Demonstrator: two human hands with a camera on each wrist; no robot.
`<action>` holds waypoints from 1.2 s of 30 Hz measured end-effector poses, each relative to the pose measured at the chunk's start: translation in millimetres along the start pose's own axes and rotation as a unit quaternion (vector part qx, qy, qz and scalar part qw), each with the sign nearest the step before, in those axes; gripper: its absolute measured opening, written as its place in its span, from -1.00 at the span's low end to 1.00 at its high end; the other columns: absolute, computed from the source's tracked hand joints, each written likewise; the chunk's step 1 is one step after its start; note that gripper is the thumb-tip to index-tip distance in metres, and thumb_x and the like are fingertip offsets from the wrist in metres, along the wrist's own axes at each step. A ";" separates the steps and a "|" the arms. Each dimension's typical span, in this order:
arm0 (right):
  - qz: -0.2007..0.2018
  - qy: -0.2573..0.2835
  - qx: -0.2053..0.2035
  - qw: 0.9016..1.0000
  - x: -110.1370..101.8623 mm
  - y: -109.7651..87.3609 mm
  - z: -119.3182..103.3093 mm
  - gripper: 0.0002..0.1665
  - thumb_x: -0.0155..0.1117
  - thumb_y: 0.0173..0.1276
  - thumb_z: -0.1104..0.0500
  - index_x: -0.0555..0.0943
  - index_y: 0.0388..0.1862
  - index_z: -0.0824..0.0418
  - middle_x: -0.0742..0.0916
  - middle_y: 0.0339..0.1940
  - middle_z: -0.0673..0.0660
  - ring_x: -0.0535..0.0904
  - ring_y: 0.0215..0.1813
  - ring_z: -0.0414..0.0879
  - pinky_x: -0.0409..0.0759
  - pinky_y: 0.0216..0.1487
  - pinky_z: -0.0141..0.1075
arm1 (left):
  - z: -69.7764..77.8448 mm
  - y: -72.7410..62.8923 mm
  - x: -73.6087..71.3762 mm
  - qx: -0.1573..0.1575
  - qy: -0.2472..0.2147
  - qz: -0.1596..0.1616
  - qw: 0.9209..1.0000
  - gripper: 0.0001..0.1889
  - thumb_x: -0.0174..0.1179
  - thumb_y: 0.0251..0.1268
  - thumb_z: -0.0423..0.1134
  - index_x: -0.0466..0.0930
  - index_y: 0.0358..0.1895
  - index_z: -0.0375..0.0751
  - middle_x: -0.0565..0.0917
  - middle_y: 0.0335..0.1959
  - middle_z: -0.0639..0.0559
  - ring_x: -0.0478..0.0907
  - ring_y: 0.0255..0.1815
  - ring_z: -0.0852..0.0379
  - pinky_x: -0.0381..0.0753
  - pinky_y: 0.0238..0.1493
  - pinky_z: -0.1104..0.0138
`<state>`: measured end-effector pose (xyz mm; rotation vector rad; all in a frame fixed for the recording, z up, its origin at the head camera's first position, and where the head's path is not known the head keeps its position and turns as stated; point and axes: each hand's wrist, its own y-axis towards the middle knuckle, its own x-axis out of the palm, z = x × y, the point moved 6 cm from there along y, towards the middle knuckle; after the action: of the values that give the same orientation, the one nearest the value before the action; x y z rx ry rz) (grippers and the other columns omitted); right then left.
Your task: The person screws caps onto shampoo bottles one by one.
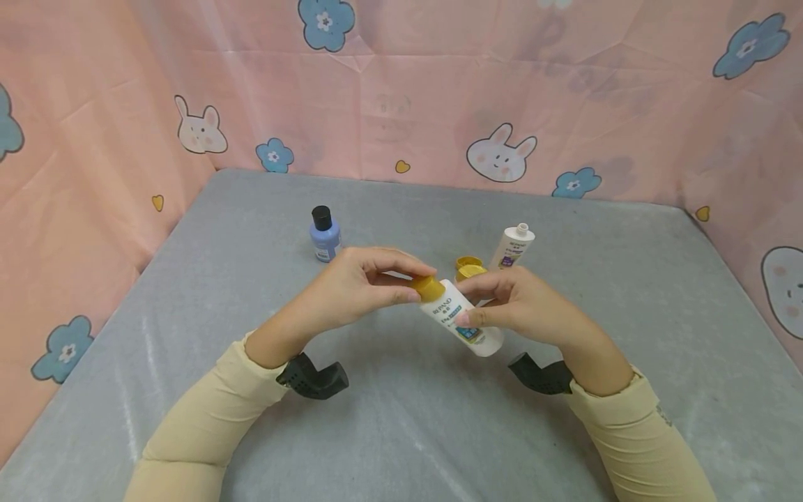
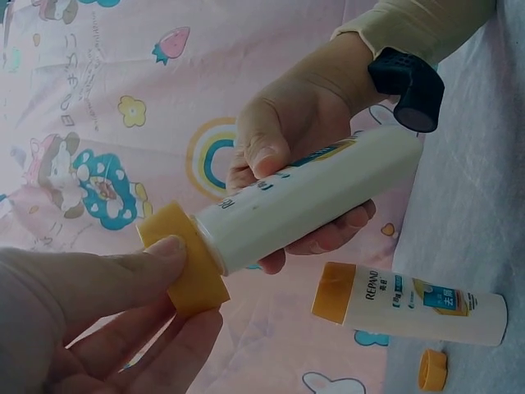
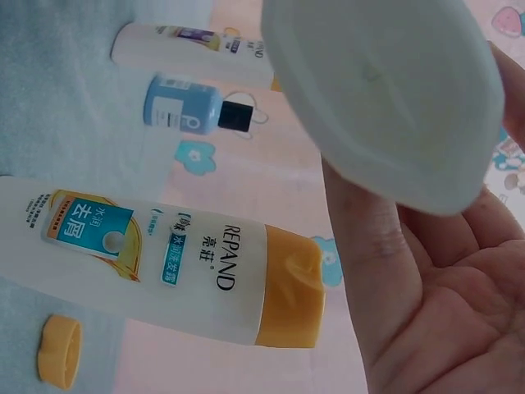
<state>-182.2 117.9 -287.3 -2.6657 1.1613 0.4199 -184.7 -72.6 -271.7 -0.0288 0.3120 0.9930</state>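
A white REPAND bottle (image 1: pixel 463 323) is held tilted above the table, its yellow cap end pointing up and left. My right hand (image 1: pixel 527 307) grips the body, thumb on the label side and fingers behind. With thumb and fingers, my left hand (image 1: pixel 366 282) pinches the yellow cap (image 1: pixel 428 287) at the bottle's top. In the left wrist view the cap (image 2: pixel 184 258) meets the bottle's shoulder; how firmly it sits I cannot tell. The right wrist view looks onto the held bottle's white base (image 3: pixel 385 90).
Behind my right hand stands a second white bottle (image 3: pixel 189 254) with a yellow cap and teal label. Near it lies a loose yellow cap (image 3: pixel 60 351). Farther back is a capless white bottle (image 1: pixel 514 245) with a purple label. A blue bottle (image 1: pixel 325 238) with black cap stands back left.
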 end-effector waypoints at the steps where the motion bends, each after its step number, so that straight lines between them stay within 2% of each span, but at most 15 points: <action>1: -0.001 0.003 -0.001 1.000 0.1 0.2 0.0 -0.63 0.39 0.31 0.26 0.64 0.03 0.45 0.77 -0.15 0.29 0.69 -0.21 -0.16 0.72 -0.19 -0.25 | 0.0 0.1 0.0 0.000 -0.001 -0.001 1.000 -0.68 0.33 0.25 -0.44 0.69 0.08 -0.29 0.72 0.06 -0.10 0.73 -0.02 0.10 0.73 0.03 0.29; 6: 0.007 0.001 0.008 1.000 -0.8 0.4 0.8 -0.61 0.39 0.30 0.26 0.64 0.06 0.44 0.76 -0.14 0.24 0.69 -0.18 -0.13 0.73 -0.17 -0.22 | 0.0 -1.1 -1.4 -0.022 -0.009 0.002 1.000 -0.59 0.37 0.23 -0.39 0.64 0.17 -0.23 0.68 0.16 -0.06 0.69 0.12 0.08 0.70 0.11 0.28; 10: 0.042 -0.016 0.023 0.999 -3.4 1.1 1.9 -0.59 0.41 0.27 0.27 0.65 0.10 0.39 0.76 -0.11 0.23 0.69 -0.15 -0.11 0.72 -0.14 -0.21 | -0.2 -3.9 -7.7 -0.068 -0.012 0.055 0.996 -0.48 0.46 0.13 -0.29 0.61 0.22 -0.12 0.66 0.20 0.03 0.63 0.21 0.14 0.67 0.15 0.33; 13: 0.067 -0.028 0.030 0.997 -5.0 1.9 2.3 -0.59 0.41 0.27 0.27 0.66 0.11 0.34 0.76 -0.07 0.24 0.70 -0.13 -0.12 0.73 -0.12 -0.23 | -2.2 -4.7 -11.0 -0.103 -0.022 0.097 0.990 -0.50 0.49 0.10 -0.24 0.64 0.17 -0.13 0.71 0.12 0.03 0.68 0.12 0.15 0.68 0.11 0.35; 18: 0.085 -0.042 0.040 0.995 -4.9 1.7 3.2 -0.60 0.41 0.28 0.24 0.67 0.10 0.30 0.76 -0.07 0.25 0.72 -0.15 -0.11 0.73 -0.15 -0.24 | -7.5 -3.2 -7.3 -0.136 -0.035 0.116 0.983 -0.55 0.50 0.10 -0.21 0.68 0.10 -0.16 0.77 -0.02 0.02 0.73 -0.01 0.18 0.70 0.09 0.33; 25: 0.094 -0.054 0.051 0.993 -1.4 1.9 3.6 -0.59 0.44 0.27 0.21 0.68 0.09 0.28 0.75 -0.10 0.26 0.74 -0.22 -0.06 0.73 -0.19 -0.26 | -11.8 -1.8 -2.0 -0.137 -0.017 0.125 0.983 -0.59 0.52 0.06 -0.15 0.74 0.03 -0.10 0.80 -0.11 0.05 0.74 -0.07 0.20 0.72 0.04 0.31; 31: 0.096 -0.057 0.047 0.993 0.6 3.0 4.8 -0.60 0.44 0.26 0.21 0.69 0.08 0.28 0.76 -0.11 0.25 0.75 -0.24 -0.08 0.73 -0.20 -0.27 | -11.0 -2.8 -0.5 -0.133 0.004 0.130 0.983 -0.58 0.52 0.06 -0.11 0.74 0.04 -0.07 0.80 -0.10 0.09 0.73 -0.07 0.22 0.72 0.00 0.30; 36: 0.095 -0.062 0.041 0.993 0.0 1.7 3.8 -0.61 0.43 0.26 0.23 0.69 0.07 0.28 0.77 -0.11 0.24 0.74 -0.22 -0.09 0.74 -0.19 -0.27 | -10.6 -2.7 1.0 -0.125 -0.016 0.113 0.986 -0.57 0.50 0.09 -0.14 0.72 0.08 -0.04 0.78 -0.04 0.08 0.74 -0.04 0.20 0.73 0.02 0.30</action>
<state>-184.2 117.9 -291.0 -2.4311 1.3686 0.5472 -184.5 -75.1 -282.4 -0.2089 0.1620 1.2524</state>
